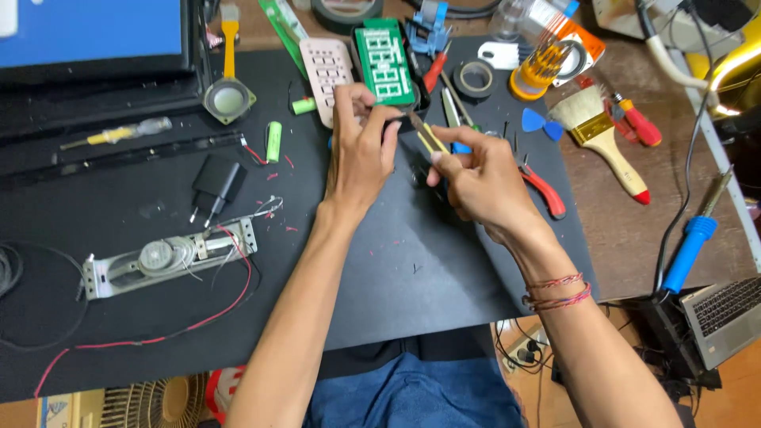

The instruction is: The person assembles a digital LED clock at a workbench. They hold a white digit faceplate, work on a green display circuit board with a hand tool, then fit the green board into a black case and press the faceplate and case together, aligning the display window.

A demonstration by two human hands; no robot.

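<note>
My left hand (358, 150) is closed around a small dark part (394, 124) that it holds just above the black mat (412, 261). Facing it, my right hand (476, 178) pinches yellowish tweezers (426, 136) whose tips point up-left and meet that dark part. Both hands hover near the mat's far edge, right below a green circuit board (385, 62) and a pinkish perforated panel (326, 67). What the tweezers' tips grip is too small to tell.
On the left lie a metal speaker unit (162, 257) with red wire, a black plug adapter (216, 181), a green cylindrical cell (273, 141). Red-handled pliers (545, 190), a paintbrush (602, 135), tape rolls (474, 78), a blue-handled soldering iron (688, 242) lie right. A laptop (725, 317) sits at lower right.
</note>
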